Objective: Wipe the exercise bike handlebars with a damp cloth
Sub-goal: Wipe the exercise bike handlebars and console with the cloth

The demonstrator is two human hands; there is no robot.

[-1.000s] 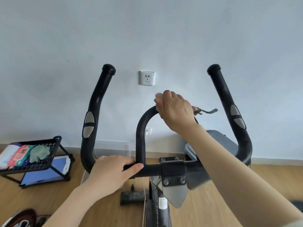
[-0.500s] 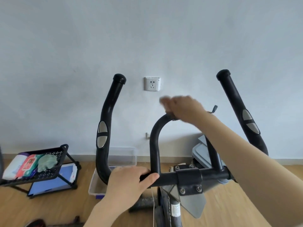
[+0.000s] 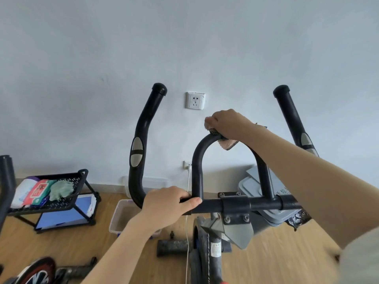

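The black handlebars (image 3: pixel 198 171) of the exercise bike fill the middle of the view: a central arched loop, a crossbar, and two tall outer grips with silver pads. My right hand (image 3: pixel 229 124) sits on top of the loop and grips a pinkish cloth (image 3: pixel 227 143) with a dark patterned edge, wrapped round the bar there. A corner of the cloth hangs under the bar. My left hand (image 3: pixel 168 208) grips the crossbar just left of the loop's base.
A black mesh rack (image 3: pixel 75 181) at the left holds wipe packs and a green cloth. A clear plastic bin (image 3: pixel 117 218) sits on the wooden floor by the wall. A grey lidded box (image 3: pixel 252 179) stands behind the bars. A wall socket (image 3: pixel 195 100) is above.
My right hand with the cloth has stayed on top of the loop, shifting slightly along it. My left hand keeps its hold on the crossbar. The camera has drifted left.
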